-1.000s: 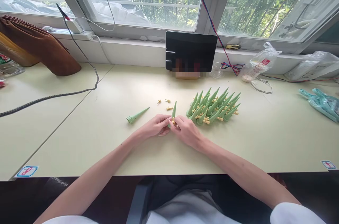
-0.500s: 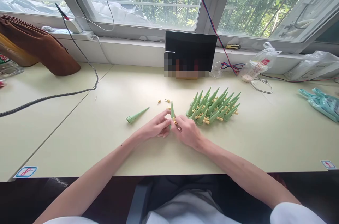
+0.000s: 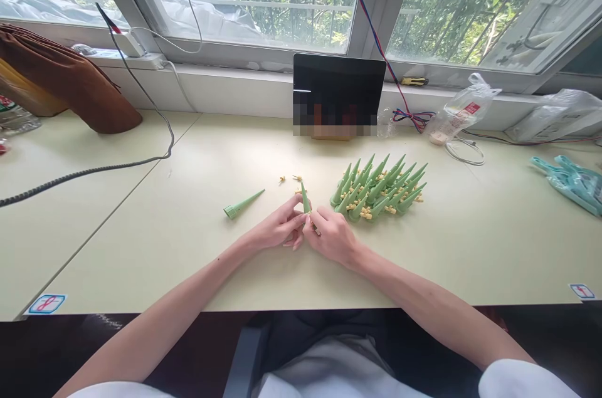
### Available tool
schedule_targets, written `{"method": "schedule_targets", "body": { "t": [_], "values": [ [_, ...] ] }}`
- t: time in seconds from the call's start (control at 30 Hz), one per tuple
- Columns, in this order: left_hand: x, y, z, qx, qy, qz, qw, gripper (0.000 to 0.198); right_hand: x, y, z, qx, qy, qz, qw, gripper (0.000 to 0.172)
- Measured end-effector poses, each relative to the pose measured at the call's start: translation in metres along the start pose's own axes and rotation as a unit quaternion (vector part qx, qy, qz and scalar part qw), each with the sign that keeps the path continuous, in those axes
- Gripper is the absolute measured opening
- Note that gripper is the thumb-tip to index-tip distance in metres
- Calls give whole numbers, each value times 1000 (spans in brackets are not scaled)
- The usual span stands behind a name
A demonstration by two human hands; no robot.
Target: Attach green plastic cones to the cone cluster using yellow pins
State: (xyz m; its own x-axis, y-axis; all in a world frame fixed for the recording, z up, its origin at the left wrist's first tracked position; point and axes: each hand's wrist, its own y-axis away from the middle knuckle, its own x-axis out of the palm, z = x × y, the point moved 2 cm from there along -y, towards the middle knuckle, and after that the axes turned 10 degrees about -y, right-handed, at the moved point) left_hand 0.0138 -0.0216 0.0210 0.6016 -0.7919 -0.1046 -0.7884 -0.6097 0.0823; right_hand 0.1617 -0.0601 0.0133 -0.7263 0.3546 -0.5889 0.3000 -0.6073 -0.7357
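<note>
I see left forearm (image 3: 188,288) and right forearm (image 3: 423,291) bare, angled inward. Left hand (image 3: 281,225) and right hand (image 3: 333,236) meet, fingertips pinched close together. Left's lower fingers loosely curled, right's knuckles up.

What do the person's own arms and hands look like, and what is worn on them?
The left hand and right hand are bare and ungloved; no ring shows, though some fingers are partly hidden. The slender forearms are uncovered, with no watch or bracelet visible. Plain white fabric sleeves show along the bottom edge.
</note>
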Motion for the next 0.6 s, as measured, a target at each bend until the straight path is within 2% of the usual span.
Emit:
{"method": "schedule_targets", "body": {
  "t": [0.6],
  "values": [
    [0,-1,3,22,-14,-4,1000,22,0,-1,2,5,9,-5,1000,32]
  ]
}}
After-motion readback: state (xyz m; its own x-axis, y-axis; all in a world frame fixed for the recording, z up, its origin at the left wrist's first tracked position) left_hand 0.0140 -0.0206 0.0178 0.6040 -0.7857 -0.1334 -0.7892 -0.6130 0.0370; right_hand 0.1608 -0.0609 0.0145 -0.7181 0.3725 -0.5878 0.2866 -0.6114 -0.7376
